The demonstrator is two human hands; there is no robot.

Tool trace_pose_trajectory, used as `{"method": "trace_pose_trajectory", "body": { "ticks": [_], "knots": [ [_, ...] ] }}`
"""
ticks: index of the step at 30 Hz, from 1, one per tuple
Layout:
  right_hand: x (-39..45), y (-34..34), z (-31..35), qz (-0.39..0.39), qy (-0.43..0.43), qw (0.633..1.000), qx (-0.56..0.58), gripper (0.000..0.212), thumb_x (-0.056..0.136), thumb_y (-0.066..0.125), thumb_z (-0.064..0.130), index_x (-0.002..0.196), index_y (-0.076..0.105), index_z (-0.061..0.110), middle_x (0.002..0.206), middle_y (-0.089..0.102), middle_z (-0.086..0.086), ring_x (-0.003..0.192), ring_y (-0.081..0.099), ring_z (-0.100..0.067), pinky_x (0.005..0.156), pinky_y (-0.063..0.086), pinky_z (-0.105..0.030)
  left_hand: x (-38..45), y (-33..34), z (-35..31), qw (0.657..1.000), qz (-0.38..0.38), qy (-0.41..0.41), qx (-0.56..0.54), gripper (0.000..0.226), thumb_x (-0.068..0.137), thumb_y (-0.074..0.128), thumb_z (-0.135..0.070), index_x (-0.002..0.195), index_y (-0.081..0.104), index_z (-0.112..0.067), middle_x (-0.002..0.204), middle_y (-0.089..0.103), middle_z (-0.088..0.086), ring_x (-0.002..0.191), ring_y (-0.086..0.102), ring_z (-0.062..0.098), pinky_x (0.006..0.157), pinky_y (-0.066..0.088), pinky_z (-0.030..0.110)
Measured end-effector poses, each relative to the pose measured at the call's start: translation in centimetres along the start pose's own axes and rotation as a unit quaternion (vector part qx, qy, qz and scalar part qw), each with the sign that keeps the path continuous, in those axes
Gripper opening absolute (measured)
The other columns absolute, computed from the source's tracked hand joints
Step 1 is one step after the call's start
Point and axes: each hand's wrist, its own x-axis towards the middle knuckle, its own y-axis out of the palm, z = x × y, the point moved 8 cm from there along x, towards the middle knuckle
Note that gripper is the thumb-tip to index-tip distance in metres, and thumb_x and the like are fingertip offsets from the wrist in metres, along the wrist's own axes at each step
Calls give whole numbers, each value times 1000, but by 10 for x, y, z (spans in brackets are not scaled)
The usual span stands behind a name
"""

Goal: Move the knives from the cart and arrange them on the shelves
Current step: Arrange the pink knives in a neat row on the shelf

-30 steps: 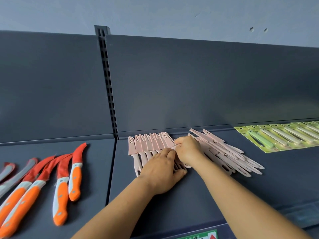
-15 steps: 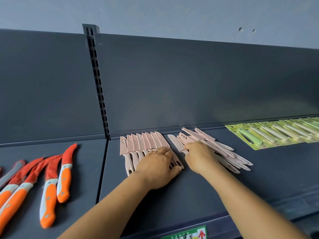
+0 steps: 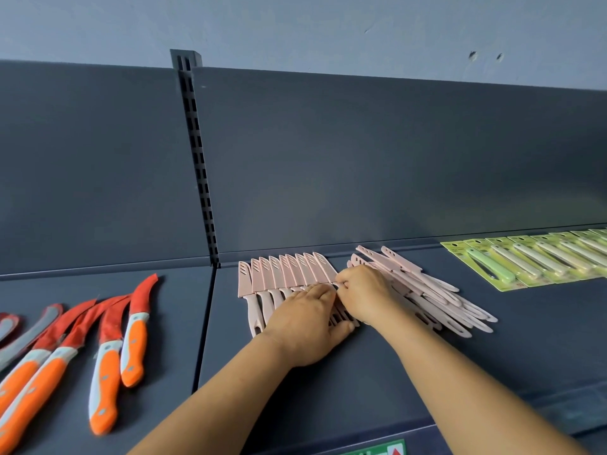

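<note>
Both hands are on the dark grey shelf (image 3: 377, 366), right at the neat row of pink knives (image 3: 289, 274) fanned side by side near the back edge, blades pointing at the back panel (image 3: 361, 159). The left hand (image 3: 305, 326) lies flat and open across the handles, pressing them down, not gripping anything. The right hand (image 3: 364, 293) is curled, fingertips pinched on the rightmost knife of that row, touching the left hand's fingers. Just right of it sits a loose pile of pink knives (image 3: 437, 297), overlapping and angled. Further right there's a strip of green carded knives (image 3: 525, 257) running to the picture's edge, with a bare gap between. Plenty of open shelf toward the front lip. Left of the slotted upright (image 3: 197, 159), orange-handled knives (image 3: 131, 343) lie spread on the neighbouring shelf (image 3: 184, 323).
</note>
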Motion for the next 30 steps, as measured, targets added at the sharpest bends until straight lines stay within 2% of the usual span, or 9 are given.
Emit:
{"method": "trace_pose_trajectory", "body": {
  "ticks": [3,5,7,9,17,21,25,28,30],
  "knots": [
    [-6,-11,-5,-9,3,1000,-4,23,88,44,11,68,55,13,81,54,-6,83,52,-30,60,39,-29,1,-1,-1,1000,5,-1,4,63,93,41,-56,143,35,-18,152,32,-4,138,31,17,112,22,28],
    [-13,-27,-15,-29,10,999,-29,23,90,45,12,91,66,22,105,57,-7,100,53,-30,69,42,-30,1,-2,-3,1000,9,1,14,64,94,41,-54,145,32,-17,154,28,-2,139,29,19,113,20,28],
    [-21,-37,-34,-26,41,996,-75,36,90,47,13,122,59,26,130,48,-5,120,46,-27,87,44,-32,2,-4,-7,1000,12,6,27,67,95,40,-54,148,27,-16,156,23,-1,142,25,19,114,17,28],
    [-28,-39,-50,-9,67,990,-122,39,91,48,12,128,53,24,131,43,-6,123,41,-27,93,43,-36,5,-4,-12,999,18,12,33,68,95,39,-55,149,26,-16,158,21,-1,144,22,18,115,14,28],
    [-35,-47,-45,-21,66,980,-187,37,91,53,10,127,51,17,120,54,-8,108,58,-27,80,48,-32,15,7,-19,999,24,11,39,62,95,37,-56,142,37,-16,155,28,0,142,26,19,115,16,29],
    [-33,-59,-32,-51,44,995,-78,50,92,46,3,138,42,23,132,54,-1,122,50,-25,83,41,-27,15,7,-18,999,17,13,38,62,95,38,-56,142,36,-16,154,29,0,142,26,19,115,16,29],
    [-18,-39,-22,-38,53,994,91,28,83,45,2,102,65,10,100,69,-9,97,59,-33,76,50,-33,15,6,-18,999,5,14,32,61,94,38,-56,141,38,-17,153,30,-1,141,26,18,115,17,29],
    [-7,-20,-19,12,71,990,117,29,81,45,-1,99,67,5,109,68,-14,105,61,-33,86,52,-38,14,7,-17,1000,7,10,26,65,94,38,-57,146,32,-16,155,28,0,142,24,18,116,15,29],
    [-1,-12,-19,24,69,993,95,22,85,44,1,85,65,6,116,66,-12,108,60,-31,91,50,-36,14,8,-17,1000,11,8,25,67,95,38,-57,147,29,-16,155,27,1,143,22,18,117,14,29]
  ]
}}
